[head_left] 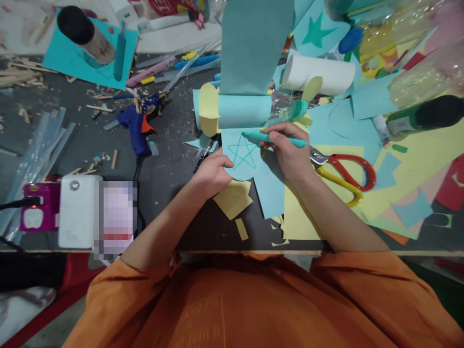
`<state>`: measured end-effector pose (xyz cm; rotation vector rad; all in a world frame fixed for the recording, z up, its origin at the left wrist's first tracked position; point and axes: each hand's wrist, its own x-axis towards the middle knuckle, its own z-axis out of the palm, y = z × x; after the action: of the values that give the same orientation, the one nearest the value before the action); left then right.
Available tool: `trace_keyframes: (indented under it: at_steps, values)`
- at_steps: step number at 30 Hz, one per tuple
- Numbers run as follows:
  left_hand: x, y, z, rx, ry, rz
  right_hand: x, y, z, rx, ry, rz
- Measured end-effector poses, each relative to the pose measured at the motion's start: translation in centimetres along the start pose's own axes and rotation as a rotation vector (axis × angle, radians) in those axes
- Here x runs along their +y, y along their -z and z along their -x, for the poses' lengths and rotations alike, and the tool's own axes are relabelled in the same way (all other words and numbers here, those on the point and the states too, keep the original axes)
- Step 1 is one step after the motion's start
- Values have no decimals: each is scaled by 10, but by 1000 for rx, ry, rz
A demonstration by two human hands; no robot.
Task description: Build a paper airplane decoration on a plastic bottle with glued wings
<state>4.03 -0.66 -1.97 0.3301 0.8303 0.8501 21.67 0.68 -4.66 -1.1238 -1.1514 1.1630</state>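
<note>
A teal marker [273,139] is in my right hand [289,150], its tip at the top point of a green star outline [243,153]. The star is drawn on the lower rounded blue flap [232,137] of a paper-covered bottle craft. My left hand [213,173] holds the flap's lower left edge between thumb and fingers. Above the flap lies the blue-wrapped tube [244,111], with yellow paper pieces [209,108] at its left end and a clear bottle neck with a green cap [300,109] at its right. A larger blue flap [255,46] extends upward from it.
Scissors [344,174] with red and yellow handles lie right of my right hand. A blue glue gun [136,126] sits to the left. Power bank [78,211], white paper roll [319,73], paper scraps and bottles surround the work.
</note>
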Motion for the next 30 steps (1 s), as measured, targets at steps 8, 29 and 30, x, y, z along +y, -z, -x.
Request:
trace_keyframes:
  at_steps: [8,29,30]
  values:
    - [-1,5,0,-57,-28,-17,2,1,1,-12,18,-10]
    - [1,4,1,-32,-18,-130,-9,-2,9,-83,93,128]
    - [1,5,1,-31,-9,-132,-11,-3,11,-109,121,174]
